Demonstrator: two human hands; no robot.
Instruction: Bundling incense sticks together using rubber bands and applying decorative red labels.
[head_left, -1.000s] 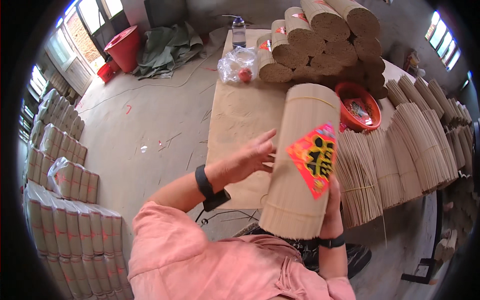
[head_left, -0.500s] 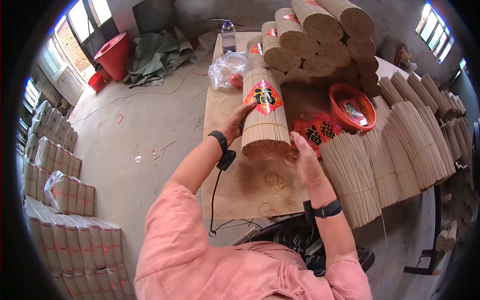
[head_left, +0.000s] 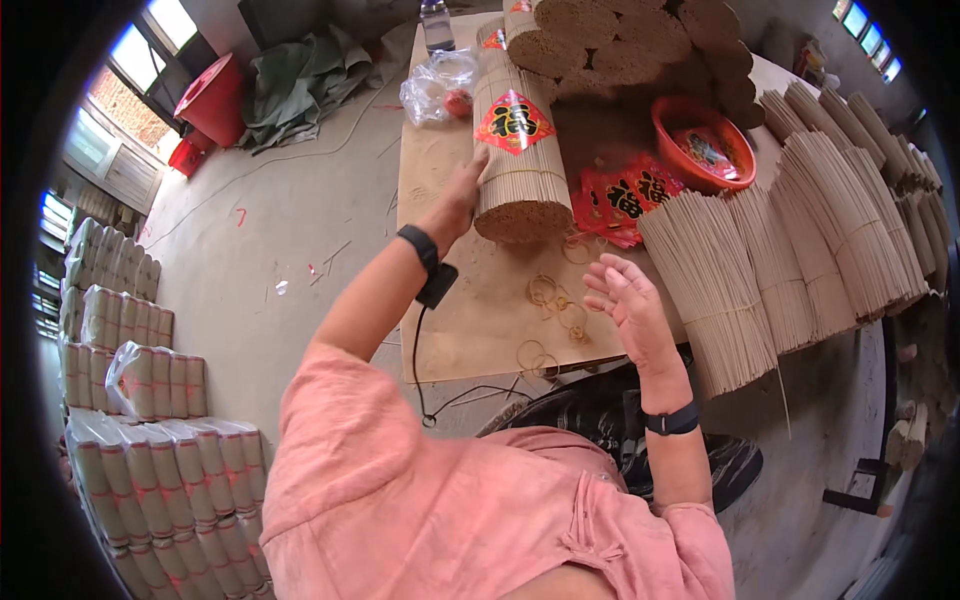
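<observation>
A round bundle of thin tan sticks (head_left: 515, 165) with a red diamond label lies on the brown table top (head_left: 470, 320), pointing away from me. My left hand (head_left: 462, 190) rests flat against the bundle's left side, fingers stretched out. My right hand (head_left: 628, 305) hovers open above the table, a little right of the bundle's near end and apart from it. Several rubber bands (head_left: 552, 300) lie on the table between my hands. Red labels (head_left: 625, 200) are heaped just right of the bundle.
More labelled bundles (head_left: 620, 50) are stacked at the table's far end. A red bowl (head_left: 702, 140) sits beside them. Loose stick bundles (head_left: 800, 240) fan out on the right. Wrapped packs (head_left: 150, 440) stand on the floor at left, with red buckets (head_left: 215, 100) and a green cloth.
The bundle went from held upright close to me down onto the table, farther away. My right hand let go of it and drew back; my left hand stays on its side.
</observation>
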